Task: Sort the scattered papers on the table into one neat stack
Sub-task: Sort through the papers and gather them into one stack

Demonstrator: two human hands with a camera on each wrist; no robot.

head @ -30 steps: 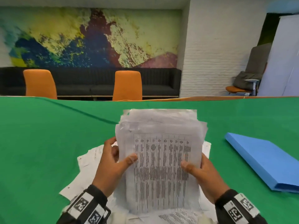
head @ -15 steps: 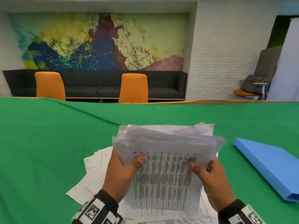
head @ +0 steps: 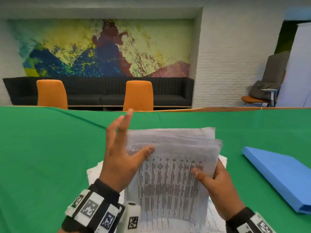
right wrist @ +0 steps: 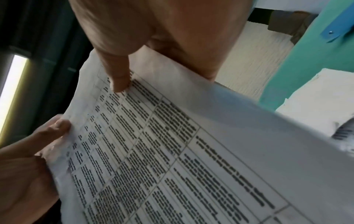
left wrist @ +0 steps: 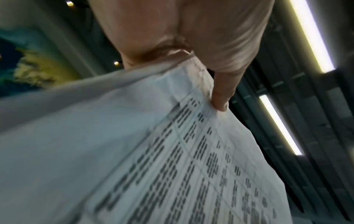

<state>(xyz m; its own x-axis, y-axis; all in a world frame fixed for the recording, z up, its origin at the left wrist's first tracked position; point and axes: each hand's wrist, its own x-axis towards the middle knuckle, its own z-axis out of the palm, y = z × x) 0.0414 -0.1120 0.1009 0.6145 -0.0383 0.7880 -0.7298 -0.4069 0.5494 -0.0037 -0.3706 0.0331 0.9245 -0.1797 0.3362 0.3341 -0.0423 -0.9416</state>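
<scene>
I hold a thick stack of printed table sheets (head: 171, 174) upright above the green table (head: 50, 157). My left hand (head: 117, 153) lies flat along the stack's left edge, fingers straight and spread upward, thumb (left wrist: 222, 94) resting across the top sheet. My right hand (head: 217, 185) grips the right edge, with its thumb (right wrist: 116, 78) on the front and its fingers behind. The stack's upper edges are uneven and fanned. Several loose sheets (head: 94, 172) still lie on the cloth under the stack, mostly hidden by it.
A blue folder (head: 279, 179) lies flat on the table to the right. Two orange chairs (head: 52, 94) (head: 138, 95) stand beyond the far table edge, in front of a dark sofa. Bare green cloth spreads to the left and beyond the papers.
My left hand has let go of its grip on the stack, slid up the left edge and straightened its fingers. The stack has tipped back a little. My right hand keeps its hold.
</scene>
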